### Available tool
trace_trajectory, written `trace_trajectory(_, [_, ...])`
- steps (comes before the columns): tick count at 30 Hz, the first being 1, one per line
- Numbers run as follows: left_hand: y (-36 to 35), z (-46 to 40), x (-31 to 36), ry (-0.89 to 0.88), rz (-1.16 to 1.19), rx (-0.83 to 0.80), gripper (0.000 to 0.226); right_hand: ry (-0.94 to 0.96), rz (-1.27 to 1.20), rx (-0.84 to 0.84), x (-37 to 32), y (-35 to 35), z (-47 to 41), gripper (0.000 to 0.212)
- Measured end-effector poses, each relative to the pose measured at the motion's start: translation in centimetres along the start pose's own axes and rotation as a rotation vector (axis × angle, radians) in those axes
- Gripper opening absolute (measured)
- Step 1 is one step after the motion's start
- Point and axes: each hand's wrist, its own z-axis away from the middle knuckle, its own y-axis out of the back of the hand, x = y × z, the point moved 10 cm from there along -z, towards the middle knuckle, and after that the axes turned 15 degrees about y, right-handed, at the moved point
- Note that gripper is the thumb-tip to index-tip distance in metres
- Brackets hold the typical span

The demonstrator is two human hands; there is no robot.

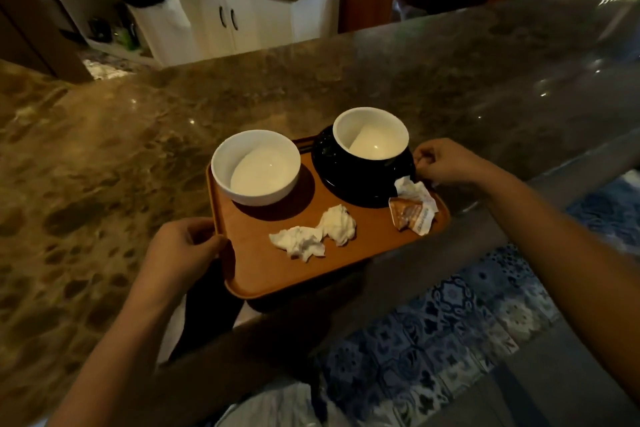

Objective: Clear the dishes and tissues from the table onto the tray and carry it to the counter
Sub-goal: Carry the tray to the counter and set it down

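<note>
- I hold the tray with both hands, one on each side, so the load stays level as it comes over the surface.
- My left hand is clamped on the near left rim, thumb over the top edge and fingers curled underneath.
- My right hand is curled around the far right edge, just beside the black saucer; how firmly it grips there I cannot tell.
- The tray lies partly over the brown stone surface, its near corner hanging past the edge; I cannot tell whether it rests on the stone or hovers just above.
- The white bowl sits at the far left of the tray. The black cup stands on its saucer at the far right. I judge the heavy pieces are spread apart to balance the weight between my hands.
- Two crumpled tissues lie touching each other near the middle of the near side, low and loose where they will not roll.
- A torn wrapper lies against the saucer's rim at the right edge. It carries printing, but it is too blurred to read.
- No brand shows on the dishes or the tray.
- Everything seems cleared onto the tray, so I judge only setting it down remains.
</note>
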Motion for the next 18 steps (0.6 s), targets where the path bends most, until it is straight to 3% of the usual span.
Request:
trace_trajectory(5, [-0.4, -4.5, 2.3, 0.005, -0.073, -0.006, 0.032, -0.033, -0.024, -0.034, 0.6, -0.5, -4.6, 0.005])
trace_trajectory(10, [-1.8, -7.3, 3.3, 0.034, -0.149, 0.0, 0.028, -0.054, 0.017, -0.065, 1.6, 0.1, -8.3, 0.018])
trace_trajectory(18, [-2.6, -9.5, 5.5, -0.003, -0.421, 0.057, 0.007, -0.034, 0.103, -0.142, 1.9, 1.1, -11.8, 0.005])
